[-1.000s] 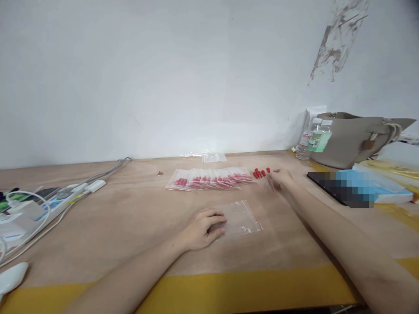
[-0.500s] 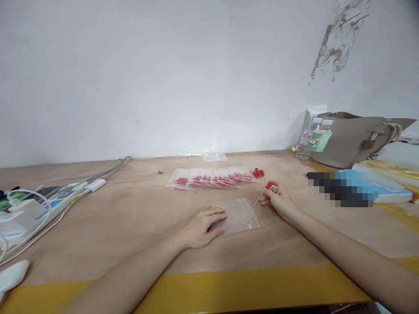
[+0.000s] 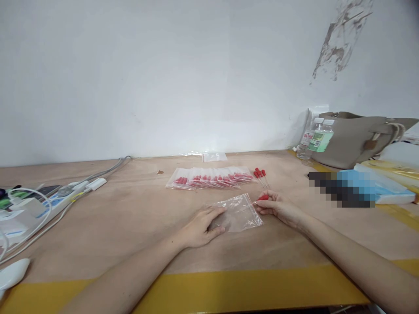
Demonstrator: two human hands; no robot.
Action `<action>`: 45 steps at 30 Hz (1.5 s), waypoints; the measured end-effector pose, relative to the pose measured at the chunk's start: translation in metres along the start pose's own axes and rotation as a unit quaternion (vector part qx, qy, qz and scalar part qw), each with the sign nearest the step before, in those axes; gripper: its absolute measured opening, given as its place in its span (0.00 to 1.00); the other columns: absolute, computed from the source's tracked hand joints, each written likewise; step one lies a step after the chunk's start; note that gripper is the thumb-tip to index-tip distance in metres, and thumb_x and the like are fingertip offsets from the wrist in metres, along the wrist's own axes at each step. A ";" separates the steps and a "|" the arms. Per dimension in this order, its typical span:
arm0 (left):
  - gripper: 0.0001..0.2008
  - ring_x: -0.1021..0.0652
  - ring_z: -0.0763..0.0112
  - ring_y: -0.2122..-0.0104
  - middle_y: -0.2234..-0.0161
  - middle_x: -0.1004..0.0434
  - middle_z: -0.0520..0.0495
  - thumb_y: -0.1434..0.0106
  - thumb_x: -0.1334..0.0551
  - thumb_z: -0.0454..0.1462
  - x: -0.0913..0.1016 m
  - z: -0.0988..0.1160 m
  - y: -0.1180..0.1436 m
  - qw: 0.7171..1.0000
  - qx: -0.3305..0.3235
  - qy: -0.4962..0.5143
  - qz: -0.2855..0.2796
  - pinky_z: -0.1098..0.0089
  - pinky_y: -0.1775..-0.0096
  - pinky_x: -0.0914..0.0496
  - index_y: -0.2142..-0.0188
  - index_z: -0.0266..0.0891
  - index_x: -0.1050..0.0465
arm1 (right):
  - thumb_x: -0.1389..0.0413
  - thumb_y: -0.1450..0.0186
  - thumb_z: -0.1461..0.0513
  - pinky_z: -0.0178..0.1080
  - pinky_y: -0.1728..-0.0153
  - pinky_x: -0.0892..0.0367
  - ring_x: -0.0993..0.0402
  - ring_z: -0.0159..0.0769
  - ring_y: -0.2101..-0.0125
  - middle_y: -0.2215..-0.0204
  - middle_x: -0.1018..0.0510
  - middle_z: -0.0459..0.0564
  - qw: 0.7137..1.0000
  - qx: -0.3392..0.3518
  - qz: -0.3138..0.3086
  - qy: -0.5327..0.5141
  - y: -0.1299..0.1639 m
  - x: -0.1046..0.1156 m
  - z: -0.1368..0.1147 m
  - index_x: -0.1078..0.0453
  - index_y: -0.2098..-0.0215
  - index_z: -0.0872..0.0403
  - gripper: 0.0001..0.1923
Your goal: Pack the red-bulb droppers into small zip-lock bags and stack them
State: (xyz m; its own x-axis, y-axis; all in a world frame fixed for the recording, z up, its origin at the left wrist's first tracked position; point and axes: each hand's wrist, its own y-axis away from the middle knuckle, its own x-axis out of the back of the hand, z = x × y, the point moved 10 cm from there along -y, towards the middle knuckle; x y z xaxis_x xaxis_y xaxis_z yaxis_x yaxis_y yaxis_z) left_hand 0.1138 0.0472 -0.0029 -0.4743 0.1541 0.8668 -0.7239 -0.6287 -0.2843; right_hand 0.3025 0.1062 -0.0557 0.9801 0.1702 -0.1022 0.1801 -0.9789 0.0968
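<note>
A clear zip-lock bag lies on the table with its red-edged mouth facing right and its upper film slightly lifted. My left hand rests on the bag's left end, thumb and fingers apart. My right hand pinches a dropper with a red rubber bulb at the bag's mouth. The dropper's thin stem points left into or against the opening; how far in it is I cannot tell. Beyond the right hand lie several loose red-bulbed droppers. Behind the bag, a fanned row of small bags holds more red-bulbed droppers.
Another flat plastic bag lies by the wall. On the left are a power strip, cables and a white mouse-like object. Bottles, a grey handbag and a blue packet stand or lie at the right.
My right hand has brought the dropper lower, from beside the bag to its mouth. The bag's upper film has risen near the opening. My left hand has stayed in place.
</note>
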 end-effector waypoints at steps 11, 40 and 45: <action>0.23 0.35 0.62 0.48 0.47 0.37 0.44 0.38 0.45 0.41 0.000 0.005 -0.001 1.000 -0.017 -0.011 -0.004 0.59 0.47 0.42 0.44 0.42 0.45 | 0.37 0.52 0.60 0.36 0.64 0.37 0.32 0.30 0.66 0.67 0.30 0.47 0.956 0.247 -0.094 0.127 0.010 -0.034 -0.043 0.41 0.80 0.55 0.15; 0.23 0.34 0.63 0.50 0.50 0.35 0.44 0.40 0.43 0.42 0.005 -0.005 0.000 0.999 -0.028 0.016 -0.011 0.61 0.48 0.41 0.46 0.41 0.43 | 0.36 0.56 0.60 0.34 0.68 0.35 0.29 0.30 0.69 0.72 0.28 0.43 0.963 0.057 -0.211 0.156 0.011 -0.047 -0.014 0.35 0.66 0.55 0.21; 0.23 0.36 0.63 0.48 0.48 0.36 0.44 0.39 0.43 0.43 0.003 -0.007 0.000 0.999 -0.028 0.012 -0.015 0.60 0.46 0.44 0.46 0.41 0.42 | 0.34 0.58 0.59 0.32 0.73 0.37 0.31 0.28 0.76 0.79 0.30 0.41 0.974 0.020 -0.172 0.147 0.001 -0.035 0.001 0.39 0.77 0.56 0.18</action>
State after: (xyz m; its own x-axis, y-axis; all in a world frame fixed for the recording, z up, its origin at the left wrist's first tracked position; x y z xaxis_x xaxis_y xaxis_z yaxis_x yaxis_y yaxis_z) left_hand 0.1089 0.0531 -0.0029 -0.4629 0.1902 0.8658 -0.7648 -0.5794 -0.2817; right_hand 0.2684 0.0989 -0.0534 0.8449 0.5084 0.1661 0.5046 -0.8607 0.0678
